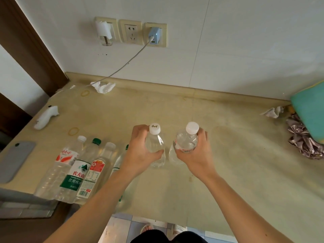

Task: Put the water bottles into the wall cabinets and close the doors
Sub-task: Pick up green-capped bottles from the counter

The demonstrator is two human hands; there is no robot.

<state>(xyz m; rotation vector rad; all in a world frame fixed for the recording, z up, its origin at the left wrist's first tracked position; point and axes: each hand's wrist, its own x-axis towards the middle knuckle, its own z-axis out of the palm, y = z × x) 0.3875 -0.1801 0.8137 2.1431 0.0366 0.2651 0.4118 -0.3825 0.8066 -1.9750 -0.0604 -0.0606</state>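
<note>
A beige, stained table (228, 146) is filling the middle of the frame under a white wall with three sockets (130, 31). The left hand (140, 151) is curling its grip round a clear water bottle (156, 146); the right hand (194, 153) is gripping a second water bottle (185, 142). At lower left, four more bottles (77, 171) are lying together, the fourth mostly hidden behind the left forearm. A teal object (310, 111) is being cut off at the right edge.

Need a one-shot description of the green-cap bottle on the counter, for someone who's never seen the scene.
Start at the beige countertop and go to its left front edge, where a row of water bottles stands. The green-cap bottle is second from the left. It alone shows both a dark green cap and a green-and-white label; its immediate neighbours have white caps and red labels.
</note>
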